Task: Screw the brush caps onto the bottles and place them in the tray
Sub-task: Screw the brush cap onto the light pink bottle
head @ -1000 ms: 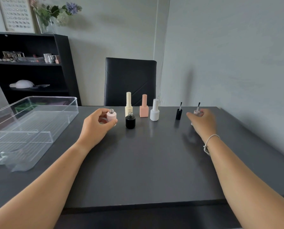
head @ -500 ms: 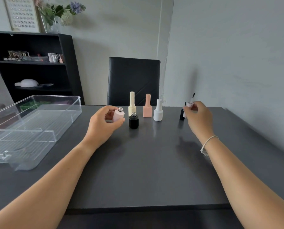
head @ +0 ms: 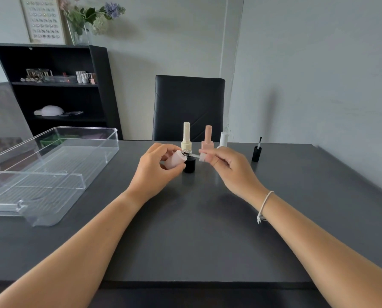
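A: What's the biggest thing out there?

B: The dark grey matte worktop (head: 207, 230), flat and smooth. Behind it stands a black padded chair (head: 189, 107), and far left of the fingers a black shelf unit (head: 56, 90).

A: And the tray?

B: A clear plastic tray (head: 52, 165), rectangular with rounded corners and a ribbed floor, well to the left of the left hand (head: 156, 172).

A: What do the hands hold?

B: The left hand's fingers curl round a pale pink frosted bottle (head: 174, 161), tilted so its silvery threaded neck points right. The right hand (head: 227, 167) pinches a pale pink brush cap (head: 203, 157) between thumb and fingertips, with its thin stem reaching into the bottle's neck.

A: Anything in the way?

B: A squat black bottle (head: 190, 165) stands open on the worktop just behind the held one, partly hidden by it. Beyond the fingers stand three capped bottles: a cream bottle (head: 186, 136) with a tall fluted cap, a peach square bottle (head: 207, 138), and a white bottle (head: 223, 138) half hidden by the right hand.

A: Further right?

B: A black brush cap (head: 256, 152) stands inverted, bristles up, right of the right hand. A white cord bracelet (head: 264, 205) circles the right wrist.
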Action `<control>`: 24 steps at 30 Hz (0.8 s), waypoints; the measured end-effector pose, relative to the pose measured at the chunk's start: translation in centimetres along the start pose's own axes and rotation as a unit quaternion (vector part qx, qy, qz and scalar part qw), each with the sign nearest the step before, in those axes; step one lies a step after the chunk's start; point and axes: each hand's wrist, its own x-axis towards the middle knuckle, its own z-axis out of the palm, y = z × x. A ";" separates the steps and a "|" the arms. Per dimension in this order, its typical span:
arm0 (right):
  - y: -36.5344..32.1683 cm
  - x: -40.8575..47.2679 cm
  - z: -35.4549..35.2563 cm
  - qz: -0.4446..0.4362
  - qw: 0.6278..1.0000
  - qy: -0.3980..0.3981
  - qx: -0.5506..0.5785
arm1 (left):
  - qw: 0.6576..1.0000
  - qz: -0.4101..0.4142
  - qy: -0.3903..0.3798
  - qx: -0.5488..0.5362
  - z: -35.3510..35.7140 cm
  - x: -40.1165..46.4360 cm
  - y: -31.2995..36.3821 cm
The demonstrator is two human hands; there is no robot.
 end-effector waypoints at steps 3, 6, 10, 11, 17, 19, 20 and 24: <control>-0.1 0.1 -0.3 -0.004 0.999 0.031 0.009 | 1.000 0.002 -0.005 0.004 0.1 0.0 0.1; -0.2 0.2 -0.5 -0.010 0.999 0.044 -0.006 | 1.000 0.000 -0.007 0.005 0.1 0.0 0.1; -0.1 0.1 -0.6 -0.009 0.998 0.053 -0.012 | 1.000 -0.001 -0.005 0.000 0.1 -0.1 0.1; 0.0 0.1 -0.6 -0.008 0.998 0.056 -0.013 | 1.000 -0.002 -0.006 0.000 0.1 -0.1 0.1; 0.0 0.1 -0.6 -0.003 0.999 0.045 -0.028 | 1.000 0.008 -0.019 0.007 0.1 -0.2 0.4; 0.0 0.1 -0.6 -0.002 0.999 0.040 -0.032 | 1.000 0.014 -0.024 0.013 0.1 -0.2 0.4; -0.1 0.0 -0.6 -0.004 0.999 0.038 -0.035 | 0.999 0.016 -0.026 0.015 0.1 -0.2 0.4; -0.2 -0.1 -0.5 -0.008 0.999 0.030 -0.039 | 0.999 0.024 -0.033 0.022 0.1 -0.2 0.3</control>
